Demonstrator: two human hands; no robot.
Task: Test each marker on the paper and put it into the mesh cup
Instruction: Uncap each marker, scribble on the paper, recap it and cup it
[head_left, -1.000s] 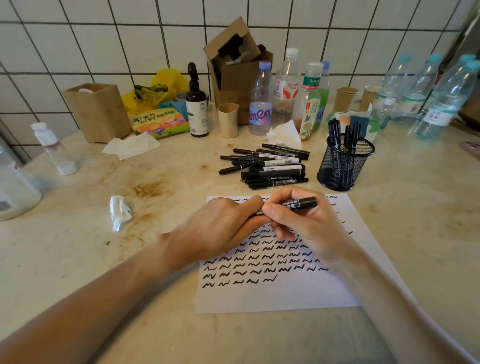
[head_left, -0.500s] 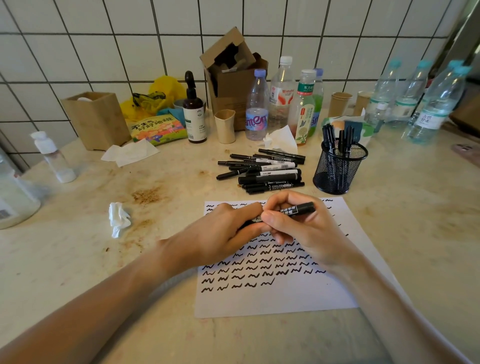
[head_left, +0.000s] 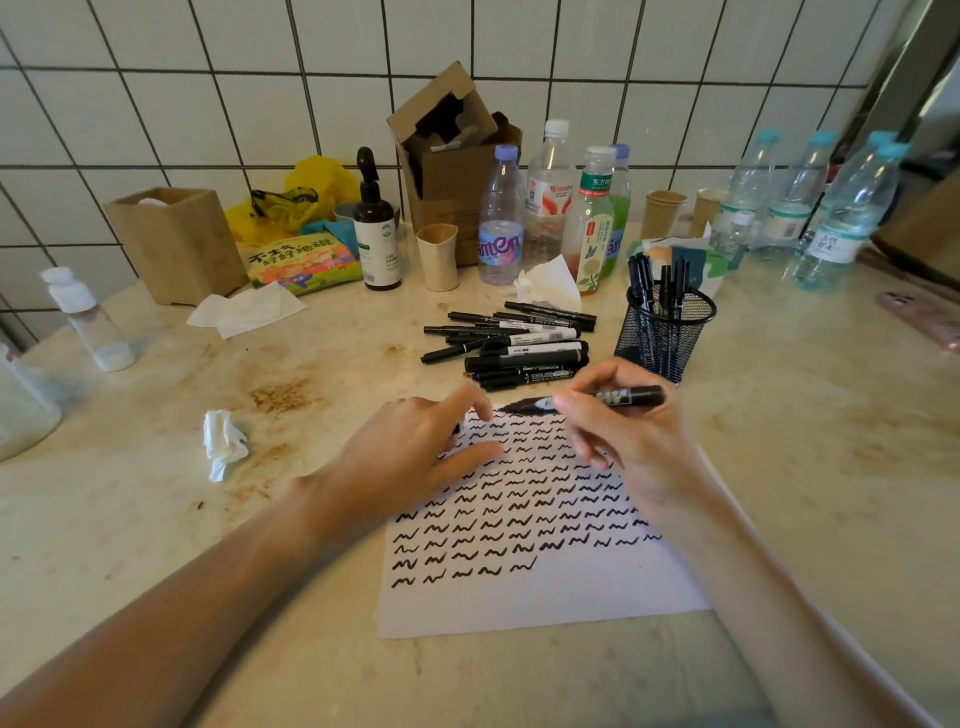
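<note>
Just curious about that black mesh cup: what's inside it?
Several black markers stand upright in the mesh cup, tops poking above its rim. Their lower ends show only dimly through the mesh, so I can't count them exactly.

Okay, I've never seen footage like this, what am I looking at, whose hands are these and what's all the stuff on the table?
The single view comes from a camera worn on a person's head, looking down at their own bare hands. The right hand holds a black marker above a sheet of paper covered in test squiggles. The left hand hovers over the paper's upper left. Behind lie a pile of markers and a black mesh cup holding several. Bottles and boxes line the tiled wall.
</note>
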